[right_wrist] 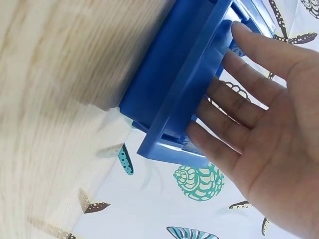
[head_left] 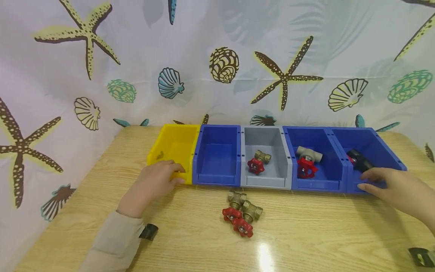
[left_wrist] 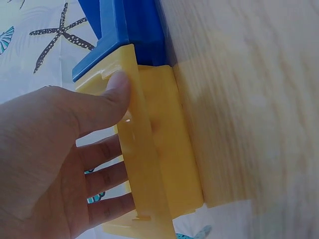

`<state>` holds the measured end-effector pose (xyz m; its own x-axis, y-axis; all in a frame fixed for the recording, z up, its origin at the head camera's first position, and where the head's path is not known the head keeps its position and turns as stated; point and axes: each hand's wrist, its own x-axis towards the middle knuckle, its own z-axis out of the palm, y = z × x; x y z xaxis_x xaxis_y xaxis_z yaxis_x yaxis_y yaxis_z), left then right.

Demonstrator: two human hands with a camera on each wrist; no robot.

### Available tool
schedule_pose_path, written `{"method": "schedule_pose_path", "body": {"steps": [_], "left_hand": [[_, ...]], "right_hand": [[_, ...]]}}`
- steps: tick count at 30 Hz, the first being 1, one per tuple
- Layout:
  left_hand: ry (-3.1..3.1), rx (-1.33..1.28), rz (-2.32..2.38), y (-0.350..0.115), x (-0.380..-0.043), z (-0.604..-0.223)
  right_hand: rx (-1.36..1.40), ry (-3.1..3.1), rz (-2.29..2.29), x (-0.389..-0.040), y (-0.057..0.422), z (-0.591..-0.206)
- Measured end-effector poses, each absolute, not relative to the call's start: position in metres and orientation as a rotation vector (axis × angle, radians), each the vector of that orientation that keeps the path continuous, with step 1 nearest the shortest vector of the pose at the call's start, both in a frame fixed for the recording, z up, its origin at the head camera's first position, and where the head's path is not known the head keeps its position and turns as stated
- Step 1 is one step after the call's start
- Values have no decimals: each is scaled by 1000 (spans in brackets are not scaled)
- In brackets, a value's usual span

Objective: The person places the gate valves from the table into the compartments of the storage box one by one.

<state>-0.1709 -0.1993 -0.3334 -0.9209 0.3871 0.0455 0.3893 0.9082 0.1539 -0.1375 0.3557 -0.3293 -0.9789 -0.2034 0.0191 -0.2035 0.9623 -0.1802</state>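
My left hand (head_left: 157,183) holds the front lip of the yellow bin (head_left: 177,135). In the left wrist view its thumb lies on the lip, and the other fingers reach behind it. Over the front of the rightmost blue bin (head_left: 363,138) is my right hand (head_left: 395,187), fingers reaching inside and thumb apart from them. Just past those fingertips lies a black valve (head_left: 362,160) with a red handle, partly hidden. The right wrist view shows the fingers fairly straight behind the bin's lip (right_wrist: 172,107), with nothing in the palm.
Between these bins stand a blue bin (head_left: 217,134), a grey bin (head_left: 261,136) holding a brass valve (head_left: 257,164), and another blue bin (head_left: 306,136) with a beige valve (head_left: 308,155). Two red-handled brass valves (head_left: 249,212) lie on the wooden table (head_left: 190,234). A patterned curtain (head_left: 204,109) hangs behind.
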Motion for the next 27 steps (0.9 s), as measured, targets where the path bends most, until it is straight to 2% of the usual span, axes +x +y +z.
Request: {"method": "schedule_pose_path", "body": {"steps": [18, 27], "left_hand": [[-3024, -565, -186, -197, -161, -313], [-2941, -612, -167, -191, -151, -295]], "right_hand": [[370, -3037, 257, -143, 354, -335], [263, -3080, 279, -141, 353, -332]]}}
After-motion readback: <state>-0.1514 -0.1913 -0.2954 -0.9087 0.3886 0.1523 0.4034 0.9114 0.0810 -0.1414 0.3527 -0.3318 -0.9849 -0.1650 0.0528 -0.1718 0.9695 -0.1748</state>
